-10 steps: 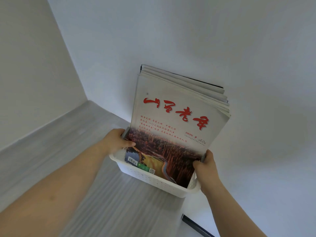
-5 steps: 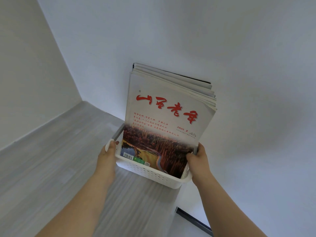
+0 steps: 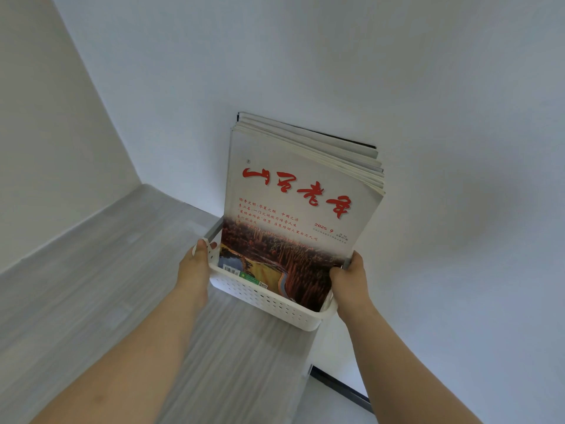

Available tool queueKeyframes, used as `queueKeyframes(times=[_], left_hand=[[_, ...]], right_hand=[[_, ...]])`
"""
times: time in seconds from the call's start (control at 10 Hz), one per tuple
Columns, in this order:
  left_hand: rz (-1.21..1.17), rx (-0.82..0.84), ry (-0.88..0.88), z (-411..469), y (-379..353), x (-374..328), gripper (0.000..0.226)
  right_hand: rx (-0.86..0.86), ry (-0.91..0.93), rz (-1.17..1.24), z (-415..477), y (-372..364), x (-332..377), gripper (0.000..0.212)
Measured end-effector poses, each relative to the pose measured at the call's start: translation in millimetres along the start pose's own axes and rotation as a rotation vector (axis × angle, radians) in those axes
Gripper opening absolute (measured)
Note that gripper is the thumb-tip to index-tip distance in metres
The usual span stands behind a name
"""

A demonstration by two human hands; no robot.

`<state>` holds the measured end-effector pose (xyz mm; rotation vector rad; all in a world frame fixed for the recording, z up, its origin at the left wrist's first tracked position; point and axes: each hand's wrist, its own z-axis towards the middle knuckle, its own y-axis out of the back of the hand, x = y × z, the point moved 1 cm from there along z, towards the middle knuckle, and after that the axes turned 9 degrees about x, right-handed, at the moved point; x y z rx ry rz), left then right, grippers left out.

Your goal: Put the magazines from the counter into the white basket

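Starting on the left: the grey wood-grain worktop point(image 3: 91, 286) runs into the corner, and the left arm comes up across it from the bottom edge, where it's cut off. The left hand point(image 3: 195, 267) grips the left end of the white basket point(image 3: 269, 298), thumb up over the rim. Most of its fingers are hidden behind the basket wall. The basket is at the worktop's far right end, close to the wall point(image 3: 367, 71). Can't tell if it's resting there or lifted a bit.

The magazines point(image 3: 293, 209) stand upright in the basket as one stack, leaning back toward the wall. The front cover has a big red calligraphy title, smaller red lines I can't really make out, and "2025 9". There's a barcode, a green label and a QR code low on the left. The ones behind only show their top edges, and the basket hides the bottoms.

The right hand point(image 3: 351, 280) is curled round the basket's right end, thumb against the cover, forearm cut off below.
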<state>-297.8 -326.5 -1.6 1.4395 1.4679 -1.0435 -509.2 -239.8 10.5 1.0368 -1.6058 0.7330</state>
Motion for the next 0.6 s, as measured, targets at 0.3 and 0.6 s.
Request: queueKeyframes(times=[0.3, 0.6], left_hand=[[0.197, 0.063, 0.028, -11.8, 3.3, 0.6, 0.053], [0.332, 0.039, -0.116, -80.2, 71.4, -18.9, 0.034]], right_hand=[[0.058, -0.001, -0.002, -8.5, 9.6, 3.5, 0.051], [-0.125, 0.021, -0.114, -72.7, 35.5, 22.9, 0.043]])
